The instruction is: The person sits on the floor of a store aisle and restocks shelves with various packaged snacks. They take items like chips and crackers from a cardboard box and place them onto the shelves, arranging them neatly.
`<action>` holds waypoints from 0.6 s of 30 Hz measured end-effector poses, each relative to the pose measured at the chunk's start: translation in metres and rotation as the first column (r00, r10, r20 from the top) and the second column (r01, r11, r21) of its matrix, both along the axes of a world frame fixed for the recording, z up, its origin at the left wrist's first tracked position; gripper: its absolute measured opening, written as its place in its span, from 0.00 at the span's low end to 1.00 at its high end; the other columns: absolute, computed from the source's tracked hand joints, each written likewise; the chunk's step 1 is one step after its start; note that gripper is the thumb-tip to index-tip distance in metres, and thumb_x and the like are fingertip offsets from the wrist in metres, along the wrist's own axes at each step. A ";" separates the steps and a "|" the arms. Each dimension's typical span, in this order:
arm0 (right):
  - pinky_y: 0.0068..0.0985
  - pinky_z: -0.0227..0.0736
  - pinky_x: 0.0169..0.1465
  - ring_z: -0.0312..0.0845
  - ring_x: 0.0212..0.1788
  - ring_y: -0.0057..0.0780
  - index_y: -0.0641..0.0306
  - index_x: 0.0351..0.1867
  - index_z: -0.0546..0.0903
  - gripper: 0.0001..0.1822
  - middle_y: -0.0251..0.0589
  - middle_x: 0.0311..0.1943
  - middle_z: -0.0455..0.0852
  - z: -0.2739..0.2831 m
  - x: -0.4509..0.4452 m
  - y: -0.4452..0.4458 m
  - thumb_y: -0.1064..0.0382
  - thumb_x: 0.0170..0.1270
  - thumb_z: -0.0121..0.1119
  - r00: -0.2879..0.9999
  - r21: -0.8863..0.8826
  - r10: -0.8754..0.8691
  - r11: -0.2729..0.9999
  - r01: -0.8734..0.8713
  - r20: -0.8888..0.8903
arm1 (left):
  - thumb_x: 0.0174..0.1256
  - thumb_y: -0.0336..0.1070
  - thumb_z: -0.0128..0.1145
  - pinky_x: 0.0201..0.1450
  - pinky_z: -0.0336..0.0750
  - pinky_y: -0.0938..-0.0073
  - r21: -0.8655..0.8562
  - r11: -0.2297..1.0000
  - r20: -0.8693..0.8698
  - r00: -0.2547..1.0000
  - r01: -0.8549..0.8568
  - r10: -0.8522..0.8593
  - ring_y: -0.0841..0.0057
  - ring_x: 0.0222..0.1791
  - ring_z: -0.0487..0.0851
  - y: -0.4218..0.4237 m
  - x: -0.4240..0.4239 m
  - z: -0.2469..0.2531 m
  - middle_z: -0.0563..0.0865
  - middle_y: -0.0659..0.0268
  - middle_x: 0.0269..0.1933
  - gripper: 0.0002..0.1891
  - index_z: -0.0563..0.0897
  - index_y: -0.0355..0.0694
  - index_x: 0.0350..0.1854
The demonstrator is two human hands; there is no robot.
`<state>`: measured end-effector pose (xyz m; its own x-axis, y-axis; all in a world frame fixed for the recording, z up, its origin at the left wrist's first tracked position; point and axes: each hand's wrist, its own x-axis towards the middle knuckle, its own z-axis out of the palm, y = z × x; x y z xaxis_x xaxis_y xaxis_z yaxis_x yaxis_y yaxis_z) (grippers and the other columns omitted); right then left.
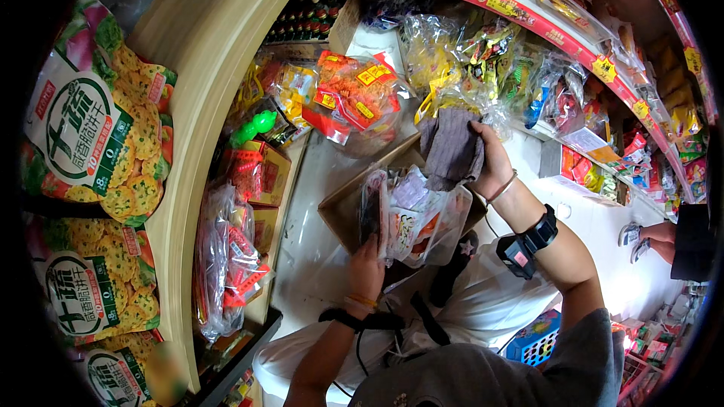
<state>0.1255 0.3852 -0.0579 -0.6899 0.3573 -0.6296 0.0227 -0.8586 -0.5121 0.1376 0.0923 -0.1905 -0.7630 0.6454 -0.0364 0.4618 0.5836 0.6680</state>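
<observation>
My right hand (491, 165) grips a folded grey cloth (452, 150) by its right side. A clear plastic tub (447, 232) sits tilted on its side in my left hand (366, 271), whose fingers hold its dark left edge. Inside the tub are snack packets (416, 226) in white and red wrapping. The cloth hangs just above the tub's upper right part and overlaps it in view. Below both is an open cardboard box (345, 198) on the floor, its inside mostly hidden by the tub.
Left are a wooden shelf (203, 68) with large cracker bags (90, 124) and a lower shelf with plastic-wrapped packs (220, 260). A bag of orange snacks (356, 90) lies ahead. A red-edged shelf (543, 28) curves along the right; a person's feet (636, 237) stand farther off.
</observation>
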 end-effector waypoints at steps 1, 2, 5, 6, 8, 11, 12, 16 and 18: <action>0.35 0.65 0.58 0.76 0.50 0.33 0.59 0.51 0.74 0.19 0.37 0.48 0.81 -0.001 0.000 0.000 0.51 0.64 0.46 1.000 -0.018 0.012 1.000 -0.012 -0.013 | 0.48 0.26 0.58 0.47 0.73 0.60 -0.028 0.999 0.033 0.999 -0.023 0.023 0.54 0.44 0.78 -0.002 -0.003 -0.004 0.80 0.51 0.46 0.28 0.71 0.37 0.57; 0.35 0.65 0.58 0.76 0.50 0.33 0.59 0.51 0.74 0.20 0.37 0.48 0.81 0.000 0.000 -0.001 0.51 0.64 0.47 0.999 -0.039 0.031 0.999 -0.032 -0.013 | 0.49 0.25 0.57 0.46 0.73 0.60 -0.056 0.997 0.066 0.997 -0.044 0.048 0.55 0.42 0.79 -0.005 -0.005 -0.007 0.81 0.52 0.44 0.27 0.72 0.38 0.56; 0.36 0.61 0.63 0.73 0.55 0.36 0.61 0.56 0.70 0.22 0.41 0.52 0.78 -0.004 0.000 0.001 0.53 0.65 0.45 0.999 -0.042 0.044 0.998 -0.044 -0.007 | 0.49 0.26 0.58 0.44 0.74 0.60 -0.105 0.991 0.092 0.991 -0.086 0.096 0.57 0.41 0.79 0.003 -0.017 0.015 0.82 0.54 0.41 0.25 0.74 0.40 0.54; 0.35 0.61 0.63 0.73 0.55 0.35 0.61 0.57 0.70 0.22 0.41 0.53 0.77 -0.005 -0.002 0.000 0.53 0.65 0.44 0.997 -0.039 0.062 0.997 -0.064 -0.040 | 0.49 0.26 0.58 0.44 0.74 0.60 -0.099 0.992 0.056 0.995 -0.081 0.087 0.57 0.41 0.80 0.004 -0.019 0.018 0.82 0.54 0.41 0.25 0.74 0.40 0.54; 0.35 0.61 0.63 0.73 0.55 0.35 0.62 0.57 0.70 0.22 0.41 0.53 0.77 -0.001 -0.003 -0.004 0.53 0.65 0.43 0.996 -0.017 0.075 0.997 -0.076 -0.055 | 0.49 0.27 0.59 0.45 0.74 0.61 -0.081 0.994 -0.010 0.997 -0.075 0.074 0.58 0.41 0.80 0.008 -0.019 0.020 0.82 0.55 0.41 0.24 0.74 0.40 0.53; 0.35 0.64 0.61 0.74 0.53 0.35 0.61 0.55 0.72 0.21 0.41 0.51 0.79 0.010 -0.005 -0.012 0.53 0.66 0.42 0.991 -0.023 0.105 0.994 -0.107 -0.077 | 0.49 0.29 0.59 0.45 0.75 0.62 -0.044 0.997 -0.114 0.991 -0.070 0.065 0.58 0.40 0.80 0.014 -0.014 0.010 0.82 0.57 0.41 0.22 0.75 0.40 0.51; 0.35 0.65 0.60 0.75 0.52 0.35 0.61 0.54 0.73 0.21 0.41 0.49 0.80 0.011 -0.005 -0.014 0.52 0.66 0.41 0.990 -0.031 0.115 0.992 -0.118 -0.084 | 0.49 0.29 0.59 0.45 0.75 0.63 -0.029 0.997 -0.163 0.985 -0.067 0.061 0.58 0.40 0.80 0.015 -0.013 0.004 0.82 0.57 0.40 0.22 0.76 0.41 0.50; 0.36 0.64 0.61 0.75 0.53 0.35 0.60 0.54 0.72 0.21 0.42 0.50 0.80 0.004 -0.003 -0.016 0.52 0.66 0.41 0.986 -0.030 0.093 0.995 -0.098 -0.140 | 0.49 0.30 0.59 0.43 0.75 0.63 -0.054 0.996 -0.269 0.961 -0.074 0.057 0.58 0.38 0.80 0.013 -0.022 -0.025 0.83 0.59 0.40 0.19 0.78 0.41 0.48; 0.35 0.64 0.61 0.74 0.53 0.35 0.62 0.55 0.72 0.22 0.42 0.51 0.79 -0.006 -0.005 -0.006 0.53 0.66 0.42 0.994 -0.009 0.064 0.998 -0.065 -0.087 | 0.49 0.30 0.59 0.41 0.75 0.62 -0.100 0.988 -0.180 0.979 -0.116 0.096 0.58 0.37 0.81 0.021 -0.038 -0.022 0.83 0.59 0.40 0.18 0.79 0.41 0.46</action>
<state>0.1201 0.3790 -0.0637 -0.7635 0.3036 -0.5700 0.0337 -0.8627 -0.5046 0.0991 0.1132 -0.2125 -0.8277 0.5599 0.0367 0.4968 0.7008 0.5120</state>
